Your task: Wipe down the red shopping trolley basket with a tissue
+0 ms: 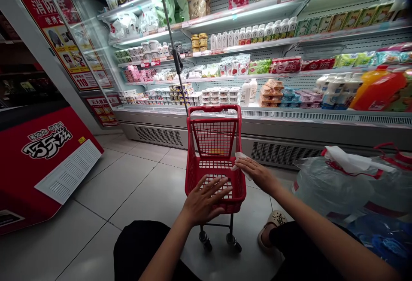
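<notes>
Now, right hand (pixel 258 175), grip clamped on thin white cloth (pixel 240 155); left hand (pixel 202 203), grip splayed, near latticed red cart (pixel 214 159).

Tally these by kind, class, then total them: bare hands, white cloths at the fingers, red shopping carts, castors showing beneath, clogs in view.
Hands: 2
White cloth: 1
Red shopping cart: 1
Castors: 2
Clog: 1
Total: 7

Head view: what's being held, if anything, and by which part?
The right hand holds a white cloth or tissue across its middle. The left hand, spread open, holds nothing visible.
</notes>
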Available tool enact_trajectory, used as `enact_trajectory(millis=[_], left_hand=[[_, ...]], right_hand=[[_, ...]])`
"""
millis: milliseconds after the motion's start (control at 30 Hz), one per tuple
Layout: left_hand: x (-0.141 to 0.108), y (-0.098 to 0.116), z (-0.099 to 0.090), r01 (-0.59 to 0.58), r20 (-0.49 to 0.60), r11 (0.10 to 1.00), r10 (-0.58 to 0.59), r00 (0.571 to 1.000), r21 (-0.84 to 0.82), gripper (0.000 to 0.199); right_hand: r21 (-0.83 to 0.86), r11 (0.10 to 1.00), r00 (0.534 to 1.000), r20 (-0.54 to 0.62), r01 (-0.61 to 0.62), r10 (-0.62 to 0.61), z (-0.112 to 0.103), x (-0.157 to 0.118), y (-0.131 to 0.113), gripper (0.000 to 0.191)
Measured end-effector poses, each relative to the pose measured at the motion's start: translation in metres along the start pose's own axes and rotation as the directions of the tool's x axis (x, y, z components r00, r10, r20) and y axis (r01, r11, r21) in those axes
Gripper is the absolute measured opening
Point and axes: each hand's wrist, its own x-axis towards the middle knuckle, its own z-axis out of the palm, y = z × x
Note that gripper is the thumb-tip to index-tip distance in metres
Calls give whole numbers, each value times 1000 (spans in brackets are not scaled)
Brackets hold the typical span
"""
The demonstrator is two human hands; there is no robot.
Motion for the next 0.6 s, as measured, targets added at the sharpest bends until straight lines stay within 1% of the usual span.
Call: enact_trajectory(millis=[67,133,200,233,267,300,367,433,500,533,567,600], left_hand=[[-6,-10,1,29,-11,998,-28,1000,60,70],[-14,-18,3,83,-15,993,-82,997,88,67],[-22,-26,6,187,-23,979,-186,982,80,65],[-27,-29,8,261,-31,963,-259,965,67,65],[-32,-32,10,343,-41,938,-341,939,51,65],[-37,-35,12,430,-49,902,-428,902,34,65],[-45,-41,16,589,-45,808,-588,807,0,66],[-51,-47,18,706,-16,707,-707,707,-24,68],[-50,-50,17,786,7,617,-787,618,-46,73],[-47,-49,16,811,3,582,-812,583,-63,75],[-41,-45,14,825,-11,559,-828,560,-87,78],[-33,-39,12,829,-33,546,-837,547,-119,81]], right_hand=[[14,1000,1000,-6,-2,2,0,1,-16,55],[25,1000,1000,-15,5,-5,1,6,-31,52],[39,999,999,-32,18,-16,3,11,-49,49],[50,998,999,-39,26,-24,4,14,-59,48],[64,997,998,-44,37,-34,6,16,-70,46],[80,995,998,-49,52,-48,9,18,-82,44],[110,990,995,-51,88,-83,13,22,-109,42],[129,983,991,-53,131,-125,18,25,-133,43],[129,977,985,-51,172,-166,22,30,-150,47],[123,974,982,-44,188,-184,24,33,-156,49],[115,972,979,-34,206,-203,26,37,-159,50],[106,968,974,-22,226,-224,28,41,-161,51]])
